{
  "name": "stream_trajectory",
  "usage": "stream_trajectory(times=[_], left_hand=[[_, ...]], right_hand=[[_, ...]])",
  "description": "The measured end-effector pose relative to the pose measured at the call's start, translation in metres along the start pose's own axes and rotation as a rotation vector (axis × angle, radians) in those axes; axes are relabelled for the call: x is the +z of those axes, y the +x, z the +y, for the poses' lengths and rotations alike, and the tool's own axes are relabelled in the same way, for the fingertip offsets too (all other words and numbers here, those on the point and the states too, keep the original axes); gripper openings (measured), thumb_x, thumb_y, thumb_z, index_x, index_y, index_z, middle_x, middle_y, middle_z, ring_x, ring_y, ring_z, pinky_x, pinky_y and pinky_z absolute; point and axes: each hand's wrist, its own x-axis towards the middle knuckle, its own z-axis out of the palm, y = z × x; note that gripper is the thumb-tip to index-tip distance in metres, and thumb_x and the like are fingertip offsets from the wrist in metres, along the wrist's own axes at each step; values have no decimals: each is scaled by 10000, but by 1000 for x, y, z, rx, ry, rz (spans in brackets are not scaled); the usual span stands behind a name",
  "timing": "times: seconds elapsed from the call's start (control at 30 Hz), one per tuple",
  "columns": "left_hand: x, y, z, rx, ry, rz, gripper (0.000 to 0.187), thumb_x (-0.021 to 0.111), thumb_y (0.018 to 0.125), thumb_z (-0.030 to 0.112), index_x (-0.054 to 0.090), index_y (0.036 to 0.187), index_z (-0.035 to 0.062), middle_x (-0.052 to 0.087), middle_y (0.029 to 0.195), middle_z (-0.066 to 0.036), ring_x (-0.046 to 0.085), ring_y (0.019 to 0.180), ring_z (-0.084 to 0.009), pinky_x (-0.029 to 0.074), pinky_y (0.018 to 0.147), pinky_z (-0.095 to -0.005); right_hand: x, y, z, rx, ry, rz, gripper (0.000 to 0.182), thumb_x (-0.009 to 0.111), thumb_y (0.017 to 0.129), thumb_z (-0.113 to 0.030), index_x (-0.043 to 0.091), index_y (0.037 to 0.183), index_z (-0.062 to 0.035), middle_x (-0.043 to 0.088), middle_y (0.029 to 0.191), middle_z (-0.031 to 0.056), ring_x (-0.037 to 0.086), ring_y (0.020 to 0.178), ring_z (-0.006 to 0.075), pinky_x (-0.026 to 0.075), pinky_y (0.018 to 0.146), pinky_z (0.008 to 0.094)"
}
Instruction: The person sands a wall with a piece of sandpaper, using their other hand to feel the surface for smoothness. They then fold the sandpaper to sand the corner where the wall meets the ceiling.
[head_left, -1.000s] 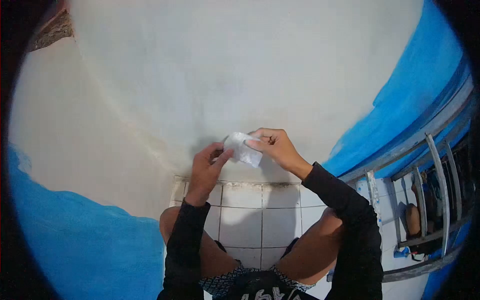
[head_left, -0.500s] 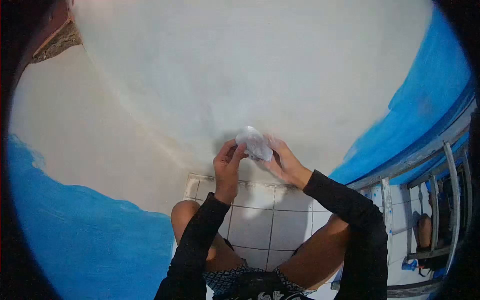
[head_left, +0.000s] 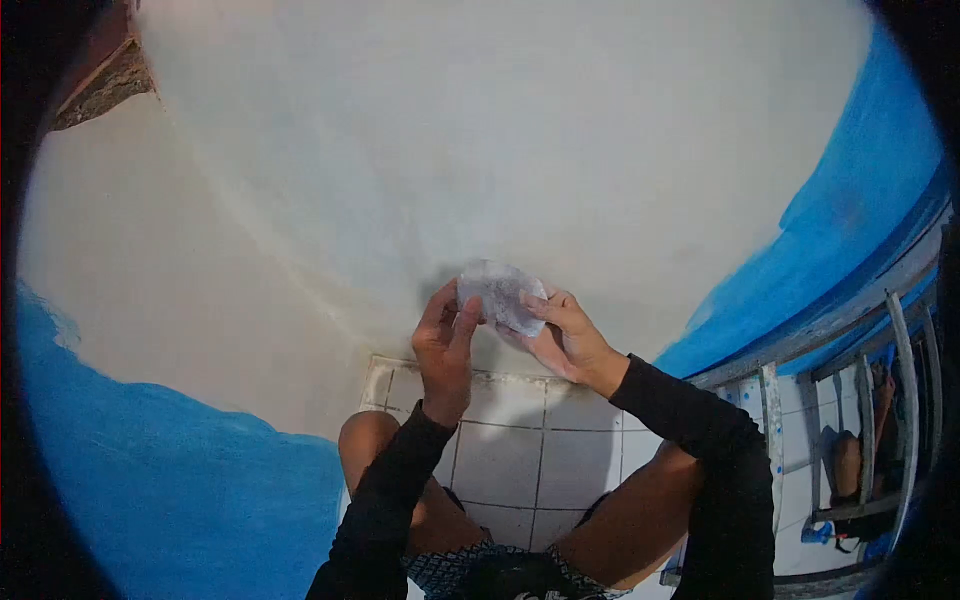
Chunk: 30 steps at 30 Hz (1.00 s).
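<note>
A small piece of sandpaper (head_left: pixel 497 293), grey and coated with white dust, is spread between my two hands in front of the pale wall. My left hand (head_left: pixel 444 345) pinches its left edge, with the thumb on the face turned to me. On the other side my right hand (head_left: pixel 574 340) grips the right edge, thumb on top and dusty fingers behind. Both hands are above the low tiled floor, near the foot of the wall (head_left: pixel 560 130).
Blue paint covers the lower left wall (head_left: pixel 190 480) and the right wall (head_left: pixel 830 210). A ladder (head_left: pixel 905 400) stands at the right, with part of another person's leg (head_left: pixel 847 465) beyond it. White tiles (head_left: pixel 500 465) lie between my bent knees.
The sandpaper has been opened out flatter, so more of its dusty face shows. My left hand has shifted slightly left and down, and my right thumb now lies over the sheet.
</note>
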Motion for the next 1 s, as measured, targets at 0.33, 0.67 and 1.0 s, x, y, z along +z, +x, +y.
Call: stream_trajectory(times=[0.33, 0.67, 1.0], left_hand=[[0, 1, 2, 182, 301, 7, 359, 587, 993, 120, 552, 1316, -32, 589, 1068, -110, 602, 983, -184, 512, 860, -320], [22, 103, 77, 1036, 1097, -201, 657, 576, 966, 289, 322, 1525, 54, 248, 1611, -152, 165, 1506, -343, 199, 1194, -509], [28, 134, 63, 1106, 1389, -176, 718, 568, 954, 366, 293, 1542, 60, 218, 1633, -106, 112, 1524, -313, 59, 1220, -506]], right_hand=[[-4, 2, 17, 44, 58, 47, 398, 545, 1025, -272, 541, 1316, 1, 604, 1280, 92, 591, 1142, 182, 496, 982, 341], [5, -7, -48, -790, -1529, 130, 383, 641, 831, -4, 650, 1214, -4, 685, 1182, 191, 675, 1092, 338, 543, 939, 390], [23, -11, -93, -1264, -1865, 140, 576, 606, 750, 95, 589, 1312, -32, 626, 1299, 165, 588, 1243, 337, 459, 1066, 516]])
